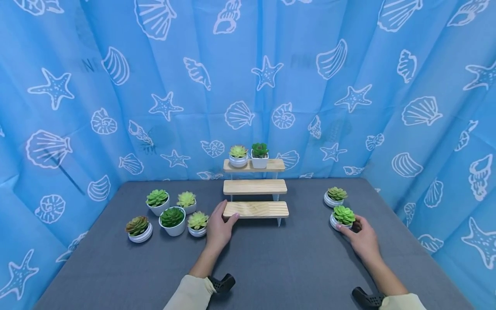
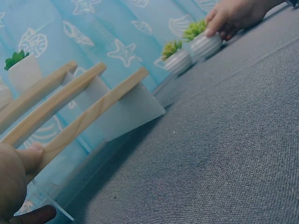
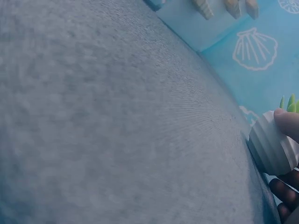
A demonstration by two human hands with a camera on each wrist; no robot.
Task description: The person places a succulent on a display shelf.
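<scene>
My left hand [image 1: 219, 229] grips the left end of the lowest step of a three-step wooden display stand [image 1: 267, 209]. Its thumb [image 2: 32, 156] lies on the plank, with a finger below it. On the right side of the table, my right hand [image 1: 364, 239] holds a potted succulent [image 1: 343, 216], bright green in a ribbed white pot [image 3: 275, 144], between thumb and fingers. Just behind that pot is a second, duller green succulent [image 1: 336, 195]. The top step carries a pale pink-tipped succulent [image 1: 238, 155] and a dark green one in a square pot [image 1: 259, 156].
Several potted succulents [image 1: 173, 220] cluster on the table left of the stand, the nearest one [image 1: 198, 223] close beside my left hand. A grey cloth covers the table [image 1: 294, 267]. Blue curtains [image 1: 248, 86] with shell prints hang behind and at both sides.
</scene>
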